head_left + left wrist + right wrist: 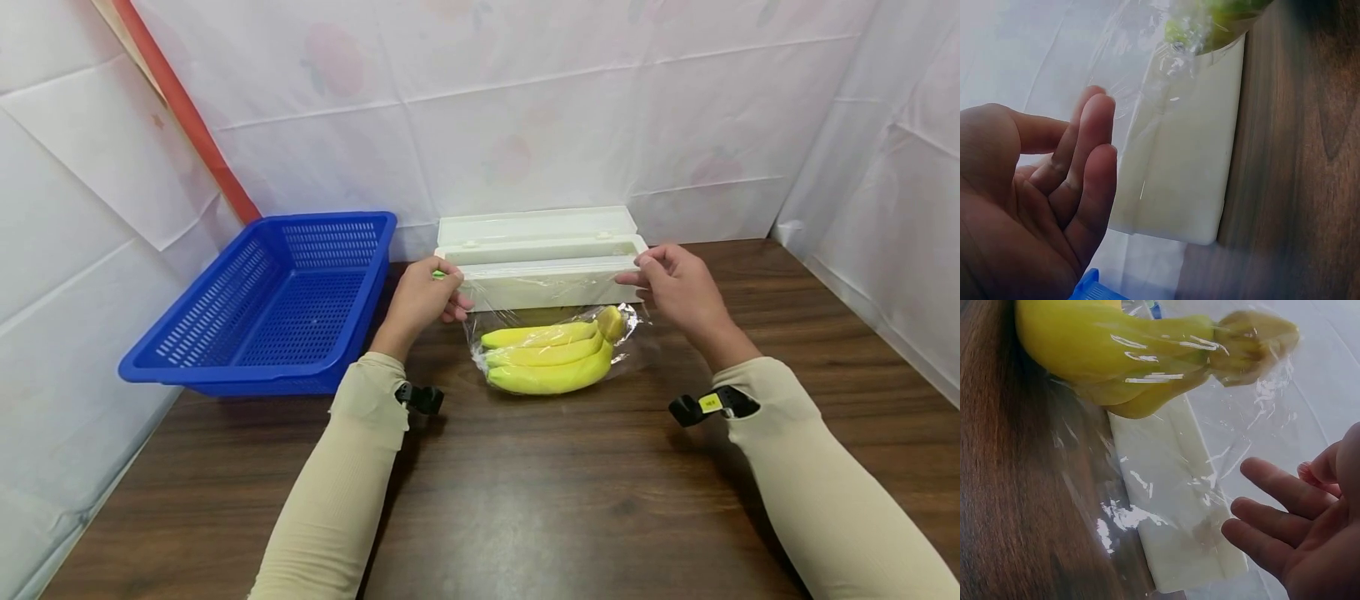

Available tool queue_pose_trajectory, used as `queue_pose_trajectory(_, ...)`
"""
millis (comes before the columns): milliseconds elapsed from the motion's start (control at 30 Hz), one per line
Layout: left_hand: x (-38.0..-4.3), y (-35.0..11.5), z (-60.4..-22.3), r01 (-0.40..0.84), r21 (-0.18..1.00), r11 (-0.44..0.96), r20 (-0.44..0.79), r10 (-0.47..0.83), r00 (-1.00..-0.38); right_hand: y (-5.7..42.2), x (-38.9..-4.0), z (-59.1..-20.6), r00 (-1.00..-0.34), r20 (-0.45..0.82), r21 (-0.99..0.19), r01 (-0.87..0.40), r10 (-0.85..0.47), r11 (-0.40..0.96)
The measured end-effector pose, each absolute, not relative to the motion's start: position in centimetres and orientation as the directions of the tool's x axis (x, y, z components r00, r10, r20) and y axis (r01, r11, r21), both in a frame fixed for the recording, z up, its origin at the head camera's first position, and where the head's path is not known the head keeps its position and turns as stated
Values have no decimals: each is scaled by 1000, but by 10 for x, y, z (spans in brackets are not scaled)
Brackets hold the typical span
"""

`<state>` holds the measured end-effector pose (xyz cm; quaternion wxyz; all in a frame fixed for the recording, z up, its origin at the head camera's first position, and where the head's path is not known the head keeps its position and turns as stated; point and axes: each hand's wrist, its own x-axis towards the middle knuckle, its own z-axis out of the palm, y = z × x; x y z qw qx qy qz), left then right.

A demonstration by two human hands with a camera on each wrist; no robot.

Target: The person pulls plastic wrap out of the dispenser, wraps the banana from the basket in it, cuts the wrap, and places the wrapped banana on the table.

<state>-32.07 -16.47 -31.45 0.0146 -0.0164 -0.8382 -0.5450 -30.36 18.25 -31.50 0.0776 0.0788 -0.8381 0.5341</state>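
A bunch of bananas [551, 368], yellow with greenish tips, lies on the table wrapped in clear cling film [632, 321]. From the bananas the film stretches back toward a long white box [551, 292], whose lid [536, 225] stands raised. At the box's left end, my left hand [423, 298] pinches the film between thumb and forefinger. My right hand [681, 290] pinches it at the right end. In the right wrist view, shiny creases run over the banana stem [1254, 347], and the other fingers [1272, 522] of my right hand are extended.
A blue slotted plastic basket [341, 333] stands to the left, beside my left forearm. Brown wood-grain table [525, 492] extends in front of the bananas. White sheeting [525, 108] with faint fruit prints hangs behind, and a red strip [187, 108] runs down the left corner.
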Motion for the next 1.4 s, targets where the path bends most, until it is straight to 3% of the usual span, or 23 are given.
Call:
queue_pose_trajectory(533,-318,-168,-314,3,924,381,-39,104,-994,184,-306,-315,-975,189,-827,-224,-120,515)
queue_pose_trajectory(833,-318,-166,-310,10,916,400,-28,89,-996,183,-301,-310,-974,206,-795,-225,-98,564)
queue_pose_trajectory(1167,-316,-171,-306,42,908,417,5,91,-996,181,-299,-308,-951,309,-825,-273,-10,494)
queue_pose_trajectory(1400,-315,-181,-304,-13,903,429,-79,138,-987,178,-295,-303,-956,294,-851,-265,-7,453)
